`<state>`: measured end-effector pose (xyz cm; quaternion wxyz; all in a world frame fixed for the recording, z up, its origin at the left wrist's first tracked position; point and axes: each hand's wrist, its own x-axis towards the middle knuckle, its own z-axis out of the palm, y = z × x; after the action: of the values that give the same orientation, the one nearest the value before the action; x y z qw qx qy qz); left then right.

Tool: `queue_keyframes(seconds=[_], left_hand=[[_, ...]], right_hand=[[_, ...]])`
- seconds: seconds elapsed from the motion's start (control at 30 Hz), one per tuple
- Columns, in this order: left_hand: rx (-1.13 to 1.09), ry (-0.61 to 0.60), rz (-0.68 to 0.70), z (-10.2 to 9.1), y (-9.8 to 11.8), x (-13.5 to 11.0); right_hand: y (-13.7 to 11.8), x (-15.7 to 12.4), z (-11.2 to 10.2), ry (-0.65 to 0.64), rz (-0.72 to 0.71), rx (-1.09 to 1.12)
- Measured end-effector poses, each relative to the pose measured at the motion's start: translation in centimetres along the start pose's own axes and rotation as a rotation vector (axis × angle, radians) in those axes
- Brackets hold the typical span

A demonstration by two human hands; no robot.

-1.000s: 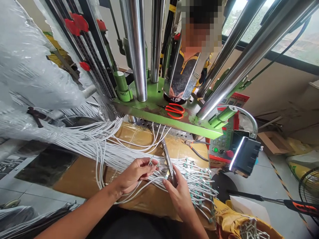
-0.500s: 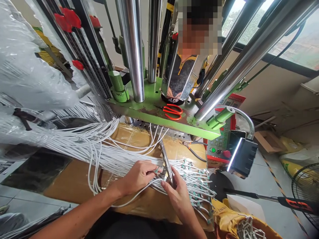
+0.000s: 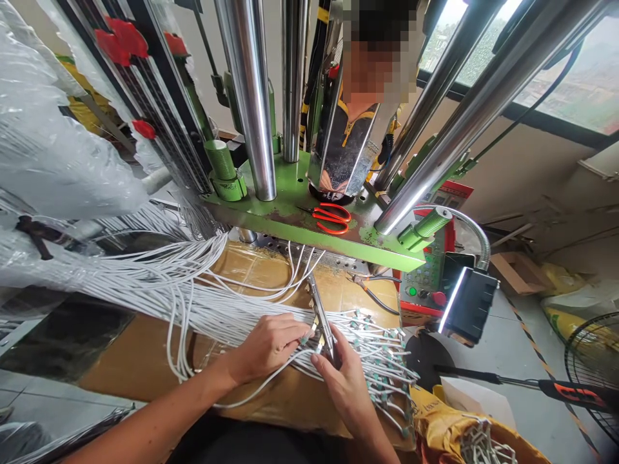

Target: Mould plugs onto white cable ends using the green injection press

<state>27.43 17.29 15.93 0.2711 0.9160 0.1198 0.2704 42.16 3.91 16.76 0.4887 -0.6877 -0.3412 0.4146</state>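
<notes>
My right hand [image 3: 345,377] grips the near end of a narrow metal bar [image 3: 319,309], which slants away toward the press. Small brass-coloured pieces show along the bar's left side. In the pinched fingers of my left hand [image 3: 273,341] is a white cable's connector end [image 3: 308,335], greenish and close against the bar's left edge. Its exact contact with the bar is too small to tell. Another white cable [image 3: 271,380] runs below my left hand to the bar near my right thumb. Many white cables [image 3: 140,283] lie behind both hands, their green-tipped ends [image 3: 382,354] spread out to the right.
A green press plate [image 3: 290,219] with steel columns stands ahead, red-handled scissors [image 3: 333,218] on it. Pliers [image 3: 372,290] lie on the brown covered table [image 3: 251,261]. At right are a lamp [image 3: 467,303], a control panel [image 3: 418,274] and a yellow bag [image 3: 435,419].
The view has shifted slightly. My left hand has moved the connector end a little nearer the bar's edge. My right hand keeps its hold on the bar.
</notes>
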Motion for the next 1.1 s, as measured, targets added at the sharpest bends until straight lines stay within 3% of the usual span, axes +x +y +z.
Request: queue_keyframes(seconds=[0.27,0.37,0.47,0.53,0.6,0.7,0.8,0.9,1.0,1.1], left_hand=[[-0.06,0.052,-0.032,0.7,-0.2,0.3],[-0.204,0.0,-0.239,-0.1,-0.1,1.0],[-0.573,-0.139,-0.537,-1.8,-0.1,1.6],[-0.797,-0.174,-0.623,-2.8,-0.3,1.8],[-0.847,-0.124,-0.665,-3.2,-0.6,1.9],[-0.775,0.054,-0.755,-3.0,-0.9,2.1],[-0.893,0.209,-0.841,-2.8,-1.2,2.4],[-0.878,0.135,-0.781,-3.0,-1.2,2.5],[-0.509,0.005,-0.594,-3.1,-1.2,2.7],[-0.242,-0.028,-0.391,-2.7,-1.5,2.8]], right_hand=[[-0.4,-0.1,0.0,-0.026,-0.054,-0.022],[-0.9,-0.1,-0.1,-0.038,-0.053,-0.004],[-0.9,0.1,-0.2,-0.049,-0.029,0.055],[-0.6,0.2,-0.2,-0.049,-0.011,0.078],[-0.3,0.3,-0.2,-0.049,0.008,0.088],[0.0,0.3,-0.2,-0.06,0.028,0.108],[-0.1,0.3,-0.1,-0.056,0.042,0.128],[-0.2,0.3,-0.2,-0.061,0.054,0.138],[-0.1,0.3,-0.2,-0.061,0.076,0.145],[-0.1,0.3,-0.2,-0.051,0.085,0.131]])
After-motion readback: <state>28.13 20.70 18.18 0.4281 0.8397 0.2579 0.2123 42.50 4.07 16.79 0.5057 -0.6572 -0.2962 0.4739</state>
